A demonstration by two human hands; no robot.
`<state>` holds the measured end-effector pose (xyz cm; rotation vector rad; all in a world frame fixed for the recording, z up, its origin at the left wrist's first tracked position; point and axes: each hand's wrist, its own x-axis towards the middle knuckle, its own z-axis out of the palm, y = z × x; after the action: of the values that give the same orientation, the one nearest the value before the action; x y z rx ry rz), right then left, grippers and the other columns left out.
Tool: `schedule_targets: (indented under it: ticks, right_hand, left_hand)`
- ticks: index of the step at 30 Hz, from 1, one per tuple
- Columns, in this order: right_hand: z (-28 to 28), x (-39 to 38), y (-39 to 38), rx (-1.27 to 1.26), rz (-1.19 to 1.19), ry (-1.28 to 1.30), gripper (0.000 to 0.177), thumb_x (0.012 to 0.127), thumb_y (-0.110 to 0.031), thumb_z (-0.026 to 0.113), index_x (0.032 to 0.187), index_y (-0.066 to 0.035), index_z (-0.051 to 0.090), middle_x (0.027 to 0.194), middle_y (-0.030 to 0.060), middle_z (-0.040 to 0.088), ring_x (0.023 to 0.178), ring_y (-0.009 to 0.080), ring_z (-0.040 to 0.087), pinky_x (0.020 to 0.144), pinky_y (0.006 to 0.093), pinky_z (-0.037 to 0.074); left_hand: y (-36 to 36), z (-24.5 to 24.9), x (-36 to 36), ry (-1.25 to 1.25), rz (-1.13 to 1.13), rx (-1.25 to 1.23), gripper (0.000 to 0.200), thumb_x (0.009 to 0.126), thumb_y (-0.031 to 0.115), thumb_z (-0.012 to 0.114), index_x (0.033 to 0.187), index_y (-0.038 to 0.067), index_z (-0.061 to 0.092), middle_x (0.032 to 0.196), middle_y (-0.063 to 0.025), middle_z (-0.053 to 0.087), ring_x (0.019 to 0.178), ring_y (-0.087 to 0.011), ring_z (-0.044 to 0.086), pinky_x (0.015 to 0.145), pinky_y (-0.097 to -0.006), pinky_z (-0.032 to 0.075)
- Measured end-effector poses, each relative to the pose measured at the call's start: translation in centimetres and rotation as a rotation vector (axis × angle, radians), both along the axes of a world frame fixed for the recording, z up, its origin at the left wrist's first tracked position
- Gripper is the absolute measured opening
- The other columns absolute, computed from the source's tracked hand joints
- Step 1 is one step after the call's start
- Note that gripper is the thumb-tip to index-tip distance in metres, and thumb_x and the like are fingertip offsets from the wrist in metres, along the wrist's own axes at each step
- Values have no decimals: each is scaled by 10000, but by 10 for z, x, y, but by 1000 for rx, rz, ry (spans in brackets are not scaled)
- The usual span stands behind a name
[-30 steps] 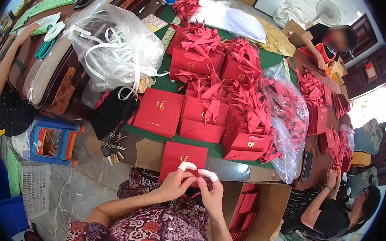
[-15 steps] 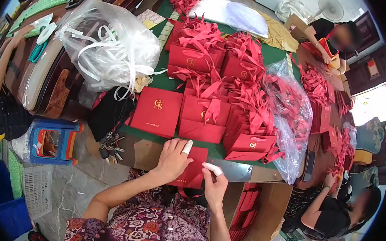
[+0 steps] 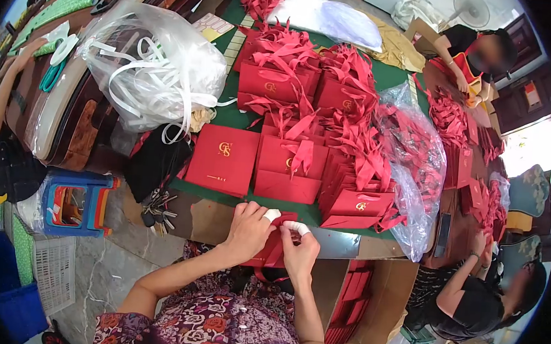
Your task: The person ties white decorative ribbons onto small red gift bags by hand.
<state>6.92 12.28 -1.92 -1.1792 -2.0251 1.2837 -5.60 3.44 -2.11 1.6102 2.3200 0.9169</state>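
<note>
At the table's near edge, in front of my body, lies a small red paper bag (image 3: 258, 258), partly covered by my hands. My left hand (image 3: 250, 234) grips its left side with curled fingers, one wrapped in white tape. On the right, my right hand (image 3: 300, 249) pinches a red ribbon (image 3: 275, 254) near the top of the bag; its forefinger is also taped white. Both hands nearly meet at the fingertips. Just beyond them a flat red bag with a gold logo (image 3: 223, 159) lies beside stacked red bags (image 3: 290, 166) with ribbon handles.
A clear plastic bag of white ribbon (image 3: 161, 68) sits at the left. Below my right arm stands a cardboard box (image 3: 377, 313) holding red bags. Blue stools (image 3: 62, 202) are at the left. Two people work at the right-hand table, with a phone (image 3: 442, 235) on it.
My right hand has moved left and up, closing in on my left hand, and now pinches the ribbon over the bag. My left hand has shifted only slightly.
</note>
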Motion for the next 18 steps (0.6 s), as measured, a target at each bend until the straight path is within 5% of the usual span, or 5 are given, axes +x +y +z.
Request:
schedule_targets:
  ticks: [4, 6, 18]
  right_hand:
    - [5, -1, 4, 20, 21, -28, 125, 865, -74, 722, 966, 0, 722, 816, 108, 725, 696, 123, 663, 656, 282, 526]
    - [12, -2, 4, 108, 70, -81, 113, 857, -83, 719, 945, -13, 708, 810, 141, 692, 700, 226, 695, 661, 338, 538]
    - [26, -3, 0, 90, 66, -93, 178, 827, -72, 764, 930, 3, 639, 794, 124, 701, 692, 188, 686, 656, 314, 548]
  left_hand:
    - [-1, 2, -2, -17, -16, 5, 286, 799, 93, 698, 1079, 49, 660, 944, -94, 661, 958, -267, 559, 888, -423, 366]
    - [-3, 2, -2, -99, -9, 52, 282, 798, 70, 692, 1079, 61, 663, 915, -82, 666, 922, -261, 564, 891, -422, 361]
    - [-7, 10, 1, -121, -5, 133, 211, 790, 53, 685, 998, 88, 677, 880, -60, 660, 858, -249, 567, 875, -395, 352]
